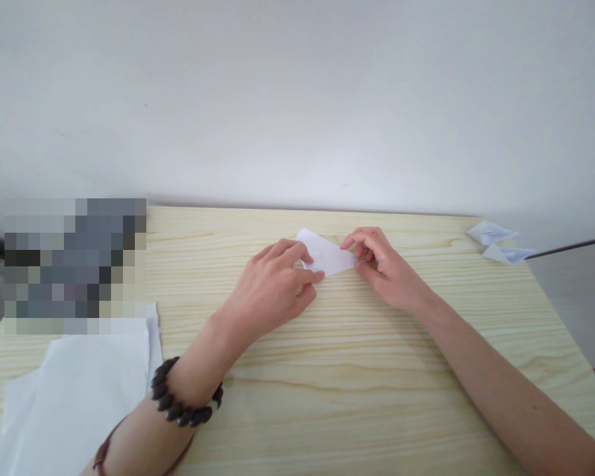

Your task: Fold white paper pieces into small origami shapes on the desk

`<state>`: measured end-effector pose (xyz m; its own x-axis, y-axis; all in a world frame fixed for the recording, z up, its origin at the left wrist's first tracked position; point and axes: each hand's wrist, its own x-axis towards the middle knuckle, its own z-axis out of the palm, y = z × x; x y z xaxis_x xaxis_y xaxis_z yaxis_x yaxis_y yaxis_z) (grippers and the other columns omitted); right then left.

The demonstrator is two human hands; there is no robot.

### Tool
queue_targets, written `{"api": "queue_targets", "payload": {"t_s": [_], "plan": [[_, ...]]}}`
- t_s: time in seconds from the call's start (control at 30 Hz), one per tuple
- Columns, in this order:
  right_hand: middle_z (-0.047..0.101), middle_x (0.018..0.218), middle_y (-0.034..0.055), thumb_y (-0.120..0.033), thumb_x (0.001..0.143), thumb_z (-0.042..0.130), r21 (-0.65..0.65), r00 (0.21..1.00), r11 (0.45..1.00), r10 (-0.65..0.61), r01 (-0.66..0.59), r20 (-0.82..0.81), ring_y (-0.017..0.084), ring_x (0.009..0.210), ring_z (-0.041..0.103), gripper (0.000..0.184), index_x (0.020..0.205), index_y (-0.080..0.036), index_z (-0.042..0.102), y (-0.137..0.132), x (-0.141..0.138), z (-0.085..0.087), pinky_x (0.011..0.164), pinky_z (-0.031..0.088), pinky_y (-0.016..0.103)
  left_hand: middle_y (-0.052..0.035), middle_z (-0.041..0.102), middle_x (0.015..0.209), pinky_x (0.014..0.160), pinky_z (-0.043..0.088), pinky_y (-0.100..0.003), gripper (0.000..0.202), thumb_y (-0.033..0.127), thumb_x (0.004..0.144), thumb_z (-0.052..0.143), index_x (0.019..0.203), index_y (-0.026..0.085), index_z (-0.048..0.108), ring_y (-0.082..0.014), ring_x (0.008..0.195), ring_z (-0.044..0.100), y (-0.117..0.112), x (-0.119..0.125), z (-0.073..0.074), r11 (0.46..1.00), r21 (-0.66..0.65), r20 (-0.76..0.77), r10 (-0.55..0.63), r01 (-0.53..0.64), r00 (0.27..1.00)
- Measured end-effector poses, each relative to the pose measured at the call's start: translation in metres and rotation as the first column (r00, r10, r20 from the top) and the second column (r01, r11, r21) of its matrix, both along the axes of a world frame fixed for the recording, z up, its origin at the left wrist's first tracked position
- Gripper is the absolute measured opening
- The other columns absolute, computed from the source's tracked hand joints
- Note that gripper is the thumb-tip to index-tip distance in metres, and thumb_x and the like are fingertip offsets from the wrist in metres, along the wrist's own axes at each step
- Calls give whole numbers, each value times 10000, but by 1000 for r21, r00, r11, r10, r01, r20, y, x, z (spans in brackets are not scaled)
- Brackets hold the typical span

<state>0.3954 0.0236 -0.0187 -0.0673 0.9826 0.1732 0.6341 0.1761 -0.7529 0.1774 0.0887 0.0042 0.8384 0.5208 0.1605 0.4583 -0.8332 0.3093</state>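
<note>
A small folded piece of white paper (330, 256) lies on the wooden table, wide at its left end and narrowing to the right. My left hand (277, 277) holds its left part, the curved fingertips pressing on the paper near its lower edge. At the narrow right end, my right hand (381, 268) pinches the tip between thumb and fingers, with the index finger bent above it. Part of the paper's left side is covered by my left fingers.
Several white paper sheets (86, 390) lie at the left front, below a pixelated patch hiding a dark object (89, 258). Two folded paper pieces (490, 233) sit at the table's (337, 396) far right corner, near a thin dark rod (570, 247). A white wall (297, 99) stands behind.
</note>
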Motion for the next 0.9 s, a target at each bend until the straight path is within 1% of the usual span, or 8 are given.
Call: {"api": "queue_targets", "payload": {"t_s": [0.1,0.2,0.27,0.37,0.47,0.63,0.73,0.9], "plan": [[464,1038,49,-38,785,417,9,1000,1000,-26,26,4,165,869,513,357,1054,-253,512,1,2,-2,750,464,329,-50,649,1081,856,502,-401,262,211,844,545,991,289,747,-238,1016,568,0,0,-1,1000,6,-3,-3,3,1000],[477,1033,57,-138,842,473,37,997,996,-77,76,31,174,865,525,245,1057,-245,522,0,-2,-4,749,477,338,-53,643,1073,846,494,-394,286,190,831,553,1015,306,739,-234,994,554,0,-1,-1,999,32,3,-19,19,1000],[484,1065,74,-240,863,526,65,991,993,-101,95,85,198,907,534,219,1082,-237,528,-1,-9,-6,792,483,372,-58,642,1050,846,482,-397,302,182,827,558,1035,315,732,-227,955,548,0,-2,-2,998,46,16,-42,41,999],[496,1104,102,-318,855,572,115,971,989,-117,95,208,255,1051,511,281,1115,-219,533,-4,-19,-8,909,452,439,-54,648,952,823,465,-379,276,190,837,558,1004,311,741,-207,877,544,1,-2,-4,998,18,53,-63,62,997],[506,1124,111,-335,842,594,130,957,987,-124,92,264,269,1092,505,334,1142,-205,527,-5,-25,-9,946,435,454,-39,651,882,815,456,-351,208,223,858,568,959,273,743,-192,861,547,3,0,-9,997,-70,134,-14,24,991],[511,1156,116,-362,816,622,108,950,991,-103,73,294,281,1108,505,393,1164,-212,517,-6,-25,-8,951,425,472,-47,645,938,863,449,-373,181,344,844,641,934,197,697,-211,932,549,2,5,-20,987,-131,176,111,-88,978],[512,1164,115,-341,818,622,85,959,995,-73,52,273,279,1137,490,400,1179,-213,508,-5,-22,-6,971,414,475,-54,620,988,880,448,-394,198,339,832,660,979,206,666,-227,977,530,3,6,-21,984,-147,146,118,-97,982],[493,1210,113,-292,871,563,-21,985,1000,18,-14,174,256,1165,478,388,1242,-224,473,-2,-14,-2,960,441,441,-46,594,1060,916,429,-413,241,328,809,681,1012,215,617,-234,1018,503,7,5,-20,984,-167,101,86,-68,991]]}}
